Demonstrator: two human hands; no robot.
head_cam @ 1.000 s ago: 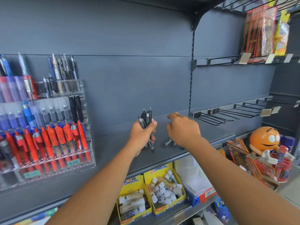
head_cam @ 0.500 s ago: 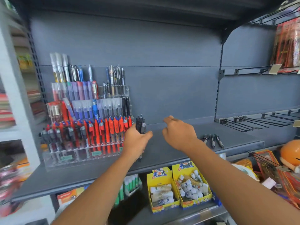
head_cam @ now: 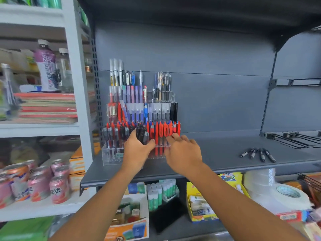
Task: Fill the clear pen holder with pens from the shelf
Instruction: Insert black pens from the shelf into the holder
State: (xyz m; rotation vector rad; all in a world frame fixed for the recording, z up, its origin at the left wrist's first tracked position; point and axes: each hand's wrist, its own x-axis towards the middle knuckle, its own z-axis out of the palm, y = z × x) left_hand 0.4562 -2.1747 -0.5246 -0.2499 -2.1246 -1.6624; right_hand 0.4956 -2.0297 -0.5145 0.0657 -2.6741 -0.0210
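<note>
Black pens (head_cam: 142, 134) bunched near-upright in left hand (head_cam: 137, 153), fingers curled round the bundle, just in front of clear pen holder (head_cam: 111, 156) at shelf (head_cam: 217, 150) left end. Right hand (head_cam: 184, 152) empty, fingers loosely spread, tips by the red pens (head_cam: 163, 133); contact unclear. Holder lies straight ahead of left hand, slots vertical, bundle axis roughly matching, likely drop-in next. Four loose pens (head_cam: 258, 154) lie well right, nearer right hand.

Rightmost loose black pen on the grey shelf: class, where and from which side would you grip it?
Pinch the pen mid-barrel from above: it lies flat on the shelf, long and thin, with a gap to its neighbour.
</note>
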